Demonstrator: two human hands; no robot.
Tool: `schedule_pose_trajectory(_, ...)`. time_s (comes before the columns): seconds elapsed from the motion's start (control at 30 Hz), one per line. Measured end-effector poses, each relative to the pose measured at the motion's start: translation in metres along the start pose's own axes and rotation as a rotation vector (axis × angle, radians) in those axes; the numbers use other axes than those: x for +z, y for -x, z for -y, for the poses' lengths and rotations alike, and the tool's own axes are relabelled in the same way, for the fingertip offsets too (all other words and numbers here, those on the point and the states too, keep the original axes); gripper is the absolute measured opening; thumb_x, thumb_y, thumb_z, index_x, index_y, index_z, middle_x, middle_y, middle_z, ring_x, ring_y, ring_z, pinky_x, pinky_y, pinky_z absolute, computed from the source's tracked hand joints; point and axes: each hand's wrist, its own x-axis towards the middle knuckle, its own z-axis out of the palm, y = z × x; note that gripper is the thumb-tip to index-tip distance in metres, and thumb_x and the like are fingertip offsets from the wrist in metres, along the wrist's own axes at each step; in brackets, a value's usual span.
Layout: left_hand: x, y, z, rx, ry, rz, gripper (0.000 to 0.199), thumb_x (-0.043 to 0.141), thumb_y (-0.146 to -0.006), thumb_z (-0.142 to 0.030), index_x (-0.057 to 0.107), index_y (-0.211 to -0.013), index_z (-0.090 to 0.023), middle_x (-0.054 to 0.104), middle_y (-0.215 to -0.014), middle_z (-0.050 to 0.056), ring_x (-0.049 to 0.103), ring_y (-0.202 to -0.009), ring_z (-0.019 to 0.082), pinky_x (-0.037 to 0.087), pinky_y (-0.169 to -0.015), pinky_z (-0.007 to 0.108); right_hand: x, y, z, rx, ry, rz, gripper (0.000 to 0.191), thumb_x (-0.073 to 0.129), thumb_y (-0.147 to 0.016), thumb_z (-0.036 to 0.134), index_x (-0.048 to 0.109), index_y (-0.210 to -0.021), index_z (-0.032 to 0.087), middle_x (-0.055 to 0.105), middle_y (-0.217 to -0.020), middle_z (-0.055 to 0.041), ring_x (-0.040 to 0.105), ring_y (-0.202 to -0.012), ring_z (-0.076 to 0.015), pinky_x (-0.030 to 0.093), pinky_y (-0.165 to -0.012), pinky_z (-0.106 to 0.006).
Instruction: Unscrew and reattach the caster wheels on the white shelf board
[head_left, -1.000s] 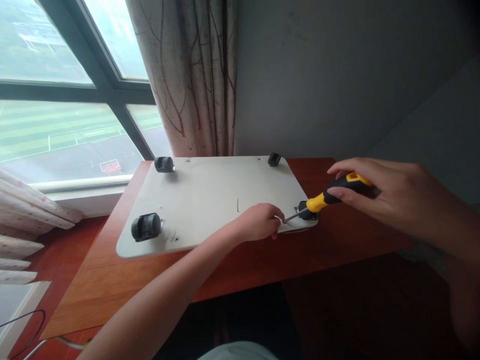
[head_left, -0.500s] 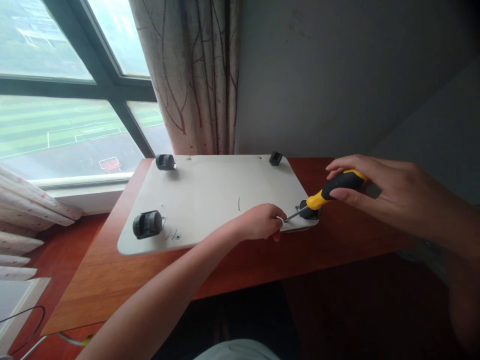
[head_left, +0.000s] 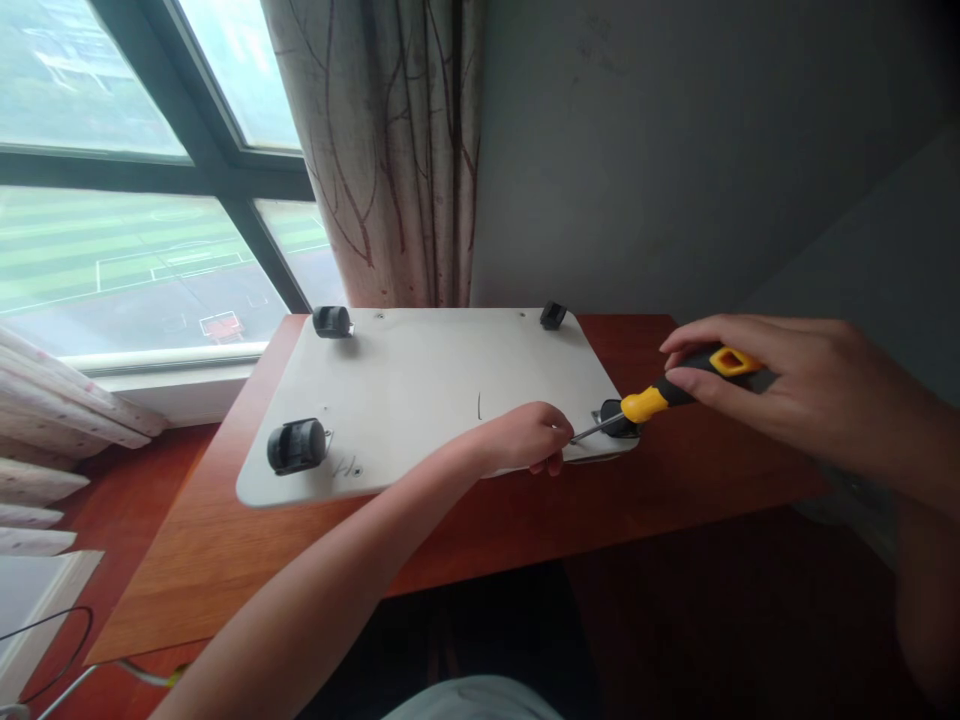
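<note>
My right hand (head_left: 780, 375) is closed around the yellow and black handle of a screwdriver (head_left: 651, 402). The screwdriver's shaft slants down left to the near right part of a white board (head_left: 420, 380). Its tip ends right beside the fingers of my left hand (head_left: 532, 438). That hand rests at the board's near edge, its fingers curled together; whatever they pinch is hidden. A black caster (head_left: 616, 418) sits at the near right corner, partly behind the shaft. Other casters stand at the near left (head_left: 297, 446), far left (head_left: 331, 322) and far right (head_left: 553, 316) corners.
The board lies on a reddish-brown wooden table (head_left: 480, 545). Behind it hang a patterned curtain (head_left: 405, 150) and a grey wall (head_left: 645, 160). A window (head_left: 150, 250) is at the left. A dark cable (head_left: 88, 632) lies at the lower left.
The screwdriver's handle has turned in my right hand, which has shifted slightly right. My left hand has barely moved, staying by the tip.
</note>
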Motion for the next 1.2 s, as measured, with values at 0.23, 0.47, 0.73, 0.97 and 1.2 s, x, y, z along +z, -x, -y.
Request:
schedule_pose_trajectory(0.23, -0.0004, -0.0047, -0.0003, -0.019, -0.031, -0.027, 0.041, 0.046, -0.078, -0.02, 0.068, -0.112, -0.01, 0.068, -0.07, 0.003, 0.053, -0.057, 0.014, 0.045, -0.064, 0.028, 0.0006, 0.0011, -0.0031, -0.041, -0.021, 0.012, 0.032, 0.057, -0.09, 0.046, 0.064, -0.116, 0.029, 0.07, -0.118, -0.0039, 0.068, -0.101, -0.0272, 0.053, -0.083, -0.038)
schedule_pose_trajectory(0.47, -0.0004, -0.0041, 0.0007, -0.019, -0.023, -0.032, 0.04, 0.046, -0.078, -0.019, 0.068, -0.111, -0.011, 0.068, -0.07, 0.002, 0.054, -0.057, 0.014, 0.046, -0.064, 0.027, -0.0034, 0.0038, -0.0021, -0.05, -0.027, 0.049, 0.032, 0.054, -0.09, 0.038, 0.062, -0.12, 0.031, 0.069, -0.123, -0.0021, 0.068, -0.104, -0.0261, 0.053, -0.083, -0.036)
schedule_pose_trajectory(0.73, 0.0001, -0.0053, 0.0013, 0.004, -0.02, -0.035, 0.038, 0.047, -0.077, -0.019, 0.067, -0.109, -0.011, 0.067, -0.068, 0.002, 0.055, -0.057, 0.014, 0.046, -0.064, 0.027, -0.0016, 0.003, -0.0021, 0.002, -0.016, 0.026, 0.027, 0.058, -0.09, 0.047, 0.064, -0.111, 0.031, 0.073, -0.109, -0.0011, 0.071, -0.092, -0.0247, 0.054, -0.078, -0.036)
schedule_pose_trajectory(0.97, 0.001, -0.007, 0.0038, -0.004, -0.038, -0.048, 0.039, 0.047, -0.076, -0.019, 0.068, -0.108, -0.012, 0.068, -0.069, 0.002, 0.057, -0.057, 0.015, 0.047, -0.064, 0.027, -0.002, 0.0024, 0.0006, -0.06, -0.052, 0.026, 0.032, 0.057, -0.091, 0.044, 0.063, -0.119, 0.03, 0.068, -0.124, -0.0038, 0.067, -0.108, -0.0281, 0.054, -0.091, -0.039)
schedule_pose_trajectory(1.2, 0.0013, -0.0025, -0.0048, -0.008, -0.189, -0.034, 0.036, 0.048, -0.08, -0.018, 0.065, -0.112, -0.014, 0.071, -0.074, 0.003, 0.063, -0.06, 0.016, 0.049, -0.062, 0.026, -0.0038, 0.0028, -0.0004, -0.078, -0.097, 0.043, 0.03, 0.056, -0.089, 0.037, 0.064, -0.117, 0.032, 0.066, -0.129, -0.0032, 0.065, -0.112, -0.0275, 0.055, -0.091, -0.039)
